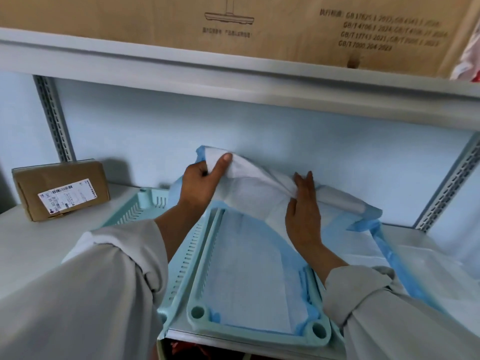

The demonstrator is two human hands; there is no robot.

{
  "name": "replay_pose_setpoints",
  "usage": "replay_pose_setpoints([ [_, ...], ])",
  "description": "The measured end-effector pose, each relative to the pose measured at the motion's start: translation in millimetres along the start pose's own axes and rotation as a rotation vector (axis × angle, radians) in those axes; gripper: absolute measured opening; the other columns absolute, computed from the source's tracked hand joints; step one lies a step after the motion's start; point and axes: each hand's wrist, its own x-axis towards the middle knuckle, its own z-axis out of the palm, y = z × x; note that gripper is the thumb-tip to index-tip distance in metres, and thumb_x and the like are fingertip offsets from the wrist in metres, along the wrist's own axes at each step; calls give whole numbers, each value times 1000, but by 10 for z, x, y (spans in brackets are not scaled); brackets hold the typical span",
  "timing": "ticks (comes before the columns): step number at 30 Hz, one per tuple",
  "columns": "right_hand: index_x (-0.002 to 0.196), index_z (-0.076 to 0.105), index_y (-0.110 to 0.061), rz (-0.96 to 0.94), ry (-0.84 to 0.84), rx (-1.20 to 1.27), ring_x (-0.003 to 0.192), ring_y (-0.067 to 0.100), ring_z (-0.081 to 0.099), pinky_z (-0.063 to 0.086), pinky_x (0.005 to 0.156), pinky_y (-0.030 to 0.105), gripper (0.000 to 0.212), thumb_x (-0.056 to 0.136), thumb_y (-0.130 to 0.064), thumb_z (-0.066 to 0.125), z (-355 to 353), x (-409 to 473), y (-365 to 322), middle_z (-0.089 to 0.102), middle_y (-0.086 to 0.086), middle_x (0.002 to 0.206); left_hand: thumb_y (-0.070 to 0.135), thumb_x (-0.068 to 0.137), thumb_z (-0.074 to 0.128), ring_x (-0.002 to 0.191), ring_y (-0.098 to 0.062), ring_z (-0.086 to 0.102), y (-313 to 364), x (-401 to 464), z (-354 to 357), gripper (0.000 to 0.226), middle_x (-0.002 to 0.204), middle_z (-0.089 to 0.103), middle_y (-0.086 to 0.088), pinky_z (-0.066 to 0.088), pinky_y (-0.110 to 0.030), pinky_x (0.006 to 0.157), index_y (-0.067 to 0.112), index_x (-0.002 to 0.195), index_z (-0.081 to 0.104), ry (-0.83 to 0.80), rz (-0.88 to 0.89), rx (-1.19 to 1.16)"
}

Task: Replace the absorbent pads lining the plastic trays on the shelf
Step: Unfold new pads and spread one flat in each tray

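A pale green plastic tray [205, 271] lies on the white shelf, lined with a blue-edged white absorbent pad [249, 276]. A second, similar tray [145, 201] sits behind and to the left of it. My left hand [200, 183] pinches the far corner of an unfolded pad [249, 183] and holds it raised above the tray's far end. My right hand [302, 209] lies with fingers together on the same pad's creased middle, pressing it down. The pad's blue border [376, 229] spills over the tray's right side.
A small brown cardboard parcel [61, 189] with a white label stands at the back left of the shelf. A large cardboard box [285, 27] rests on the shelf above. Slotted metal uprights [53, 118] flank the bay. More white sheeting [428, 258] lies at the right.
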Motion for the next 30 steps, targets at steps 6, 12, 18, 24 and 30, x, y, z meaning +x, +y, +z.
replay_pose_setpoints([
  [6, 145, 34, -17, 89, -444, -121, 143, 18, 28, 27, 111, 27, 52, 96, -3, 40, 130, -529, 137, 14, 2, 160, 47, 83, 65, 119, -29, 45, -504, -243, -357, 57, 121, 51, -6, 36, -49, 96, 9, 124, 55, -149, -484, -99],
  [12, 151, 20, -14, 272, -1091, -127, 144, 21, 22, 16, 114, 24, 54, 99, -7, 35, 160, -1172, 146, 18, 6, 158, 35, 88, 63, 86, -32, 55, -1094, -497, -765, 40, 83, 58, -15, 39, -32, 72, 6, 65, 48, -216, -498, 773],
  [18, 147, 31, -17, 342, -1117, -119, 136, 23, 37, 30, 113, 31, 58, 92, -6, 46, 147, -1113, 63, 34, 7, 151, 38, 91, 54, 136, -35, 31, -998, -532, -553, 65, 146, 31, -20, 29, -44, 110, 11, 143, 25, -187, -224, 1196],
  [24, 132, 52, -23, 493, -537, -230, 118, 22, 55, 42, 99, 33, 43, 88, -20, 49, -125, -872, 172, 57, 0, 130, 31, 93, 52, 138, -18, 32, -958, -684, 78, 47, 149, 35, 0, 28, -32, 112, 25, 139, 42, -606, 90, 997],
  [30, 136, 40, -12, 762, -425, -307, 120, 33, 49, 40, 96, 40, 45, 95, -28, 47, -448, -816, 498, 42, 14, 136, 28, 92, 54, 132, -19, 41, -1011, -866, 536, 39, 144, 42, 2, 33, -31, 107, 28, 131, 50, -768, 96, 952],
])
